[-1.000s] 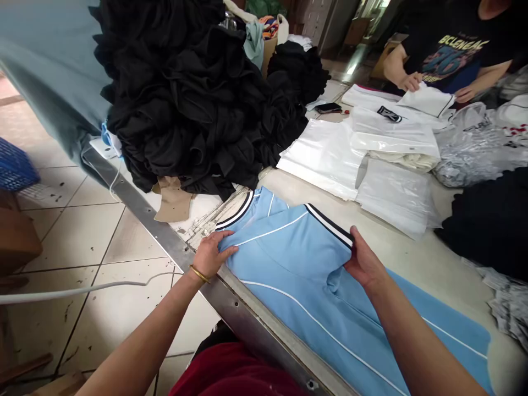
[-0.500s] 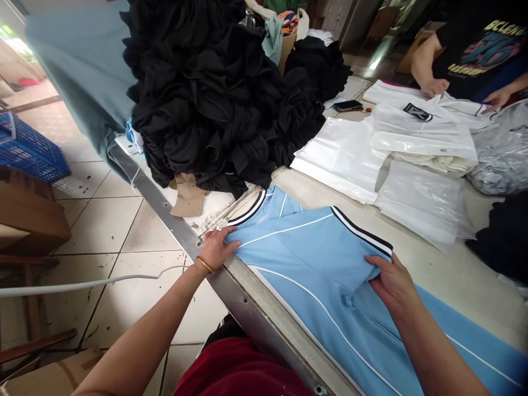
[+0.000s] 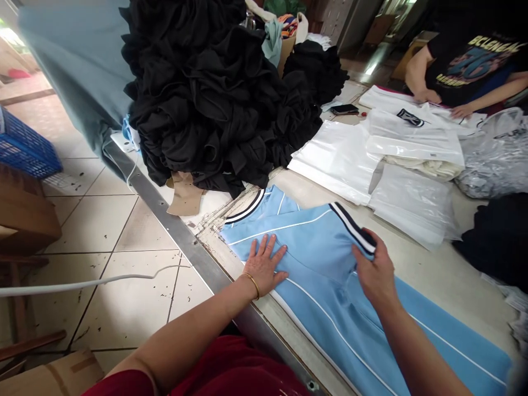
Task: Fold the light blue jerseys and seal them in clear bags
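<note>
A light blue shirt (image 3: 313, 264) with white piping and black-and-white ribbed trim lies across the table in front of me. My left hand (image 3: 265, 265) rests flat on its upper part, fingers spread, a gold bangle at the wrist. At the striped sleeve cuff (image 3: 352, 231), my right hand (image 3: 374, 269) pinches the fabric between thumb and fingers, lifting that edge a little. The ribbed collar (image 3: 249, 208) curves at the far left end of the shirt.
A tall heap of black garments (image 3: 206, 104) stands behind the shirt. White plastic bags (image 3: 336, 162), a phone (image 3: 345, 110) and dark fabric (image 3: 495, 236) lie farther right. Across the table, a co-worker (image 3: 466, 71) handles a white garment. A metal strip (image 3: 181, 228) edges the table.
My left hand has moved right from the shirt's shoulder edge onto its body and flattened. My right hand has drawn the sleeve cuff slightly left and up.
</note>
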{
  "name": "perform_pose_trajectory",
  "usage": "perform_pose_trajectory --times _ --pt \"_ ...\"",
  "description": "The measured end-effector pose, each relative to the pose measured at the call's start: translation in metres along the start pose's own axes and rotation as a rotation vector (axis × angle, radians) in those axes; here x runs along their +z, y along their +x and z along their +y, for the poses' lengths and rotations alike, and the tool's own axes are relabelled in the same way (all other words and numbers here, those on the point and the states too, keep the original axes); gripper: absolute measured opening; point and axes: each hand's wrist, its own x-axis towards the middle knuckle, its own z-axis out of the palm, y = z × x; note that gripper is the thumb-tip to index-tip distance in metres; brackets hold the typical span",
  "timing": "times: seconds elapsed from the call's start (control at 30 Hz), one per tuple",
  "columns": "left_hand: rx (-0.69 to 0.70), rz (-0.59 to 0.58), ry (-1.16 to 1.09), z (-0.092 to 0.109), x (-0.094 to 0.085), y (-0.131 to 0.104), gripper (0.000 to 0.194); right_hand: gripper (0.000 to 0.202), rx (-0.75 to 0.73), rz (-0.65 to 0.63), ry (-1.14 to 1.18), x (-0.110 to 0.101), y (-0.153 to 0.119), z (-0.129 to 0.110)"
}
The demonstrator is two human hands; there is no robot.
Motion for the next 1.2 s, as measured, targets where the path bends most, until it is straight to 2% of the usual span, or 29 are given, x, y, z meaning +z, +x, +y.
perform_pose_trajectory --times 0.03,0.1,0.17,0.2,0.27,0.37,0.4,0.43,0.47,0.53,0.63,0.73,0.83,0.9,0.97,1.07,1.2 --pt "0.006 -0.005 -0.006 -0.002 0.002 0.001 0.07 0.052 -0.21 -0.119 -0.149 0.005 -0.008 -0.002" --pt "0.026 0.015 -0.044 -0.008 0.001 0.003 0.063 0.057 -0.611 -0.461 -0.41 0.015 -0.024 -0.001" --pt "0.03 0.046 -0.125 -0.018 -0.006 0.003 0.038 0.059 -0.902 -0.748 -0.592 0.024 -0.038 0.007" --pt "0.016 0.074 -0.185 -0.024 -0.011 0.003 0.026 0.059 -0.984 -0.804 -0.669 0.026 -0.043 0.013" --pt "-0.069 0.186 -0.321 -0.036 -0.022 0.001 0.021 0.058 -1.037 -0.797 -0.78 0.027 -0.049 0.024" --pt "-0.217 0.467 -0.395 -0.043 -0.04 0.0 0.022 0.057 -1.007 -0.746 -0.85 0.024 -0.05 0.032" --pt "-0.194 0.519 -0.361 -0.041 -0.045 0.002 0.024 0.056 -0.997 -0.738 -0.856 0.024 -0.049 0.032" --pt "-0.12 0.519 -0.307 -0.035 -0.047 0.005 0.026 0.056 -0.988 -0.738 -0.859 0.024 -0.048 0.032" --pt "-0.02 0.475 -0.243 -0.028 -0.048 0.01 0.031 0.056 -0.98 -0.743 -0.86 0.025 -0.048 0.031" --pt "0.141 0.305 -0.116 -0.011 -0.04 0.021 0.044 0.057 -0.961 -0.757 -0.862 0.024 -0.047 0.03" --pt "0.152 0.102 0.032 0.005 -0.015 0.037 0.062 0.056 -0.911 -0.72 -0.834 0.011 -0.049 0.031" --pt "0.133 0.042 0.105 0.005 0.0 0.043 0.067 0.04 -0.779 -0.49 -0.729 -0.023 -0.058 0.036" --pt "0.137 0.072 0.128 0.011 -0.008 0.037 0.064 0.027 -0.561 -0.214 -0.65 -0.07 -0.079 0.051" --pt "0.199 0.101 0.116 0.027 -0.018 0.028 0.058 0.023 -0.434 -0.116 -0.669 -0.101 -0.097 0.067" --pt "0.339 0.089 0.076 0.046 -0.021 0.016 0.056 0.02 -0.326 -0.045 -0.716 -0.129 -0.116 0.087" --pt "0.521 -0.004 0.016 0.066 -0.007 0.001 0.058 0.021 -0.202 0.017 -0.783 -0.166 -0.142 0.115" --pt "0.508 -0.065 0.031 0.069 0.024 -0.004 0.061 0.021 -0.124 -0.055 -0.901 -0.194 -0.162 0.133"
